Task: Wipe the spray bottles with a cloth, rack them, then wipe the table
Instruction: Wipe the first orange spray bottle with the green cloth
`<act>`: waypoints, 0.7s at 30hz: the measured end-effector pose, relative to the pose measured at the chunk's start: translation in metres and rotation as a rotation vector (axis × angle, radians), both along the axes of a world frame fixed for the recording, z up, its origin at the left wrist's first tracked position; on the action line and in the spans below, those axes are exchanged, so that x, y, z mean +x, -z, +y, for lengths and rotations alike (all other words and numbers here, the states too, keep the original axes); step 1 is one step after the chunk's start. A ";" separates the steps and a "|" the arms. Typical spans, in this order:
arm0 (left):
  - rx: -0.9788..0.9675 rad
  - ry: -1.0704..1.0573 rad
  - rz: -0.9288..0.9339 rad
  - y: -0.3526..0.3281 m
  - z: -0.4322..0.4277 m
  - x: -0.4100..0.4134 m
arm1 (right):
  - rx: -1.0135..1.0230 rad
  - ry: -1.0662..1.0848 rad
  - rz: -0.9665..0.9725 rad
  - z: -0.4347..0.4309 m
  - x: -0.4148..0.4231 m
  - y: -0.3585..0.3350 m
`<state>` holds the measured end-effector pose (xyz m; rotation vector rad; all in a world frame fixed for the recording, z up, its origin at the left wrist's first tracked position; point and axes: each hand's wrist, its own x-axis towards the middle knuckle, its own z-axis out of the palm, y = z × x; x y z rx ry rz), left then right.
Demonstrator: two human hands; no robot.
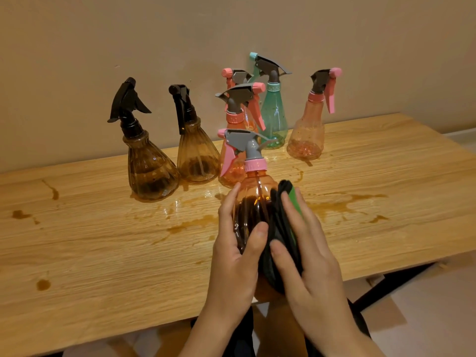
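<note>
While my left hand (235, 256) wraps its fingers around the orange bottle (253, 202), holding it lifted above the table's (103, 253) near edge, my right hand (306, 253) presses the dark cloth (280, 228) flat against the bottle's right side, fingers together. Beyond the bottle, brown spills (190, 225) lie unwiped on the wood. Farther behind it stand two brown bottles (152, 166) to the left, two more orange ones, a green bottle (273, 117) and a peach bottle (306, 135) near the wall. I see no rack, so I judge the job barely begun.
</note>
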<state>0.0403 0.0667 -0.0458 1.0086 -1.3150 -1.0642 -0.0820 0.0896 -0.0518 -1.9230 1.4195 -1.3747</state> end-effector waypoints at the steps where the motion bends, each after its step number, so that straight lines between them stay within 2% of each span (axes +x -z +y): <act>1: -0.002 -0.010 -0.001 0.000 0.000 0.000 | 0.015 -0.002 -0.038 -0.007 0.000 -0.006; 4: -0.003 -0.021 -0.010 0.000 -0.001 -0.001 | 0.028 -0.032 -0.070 -0.021 -0.001 -0.020; 10: 0.026 -0.015 0.068 -0.001 -0.001 0.000 | -0.125 -0.065 0.165 0.008 -0.003 0.012; 13: 0.004 0.021 0.036 -0.002 0.000 0.000 | -0.106 -0.048 0.095 0.013 -0.002 0.015; 18: -0.017 0.012 -0.044 0.000 0.002 -0.002 | 0.012 -0.030 -0.120 -0.018 -0.003 -0.020; 21: -0.021 -0.016 -0.004 0.000 0.001 -0.001 | 0.050 -0.048 -0.136 -0.016 0.000 -0.020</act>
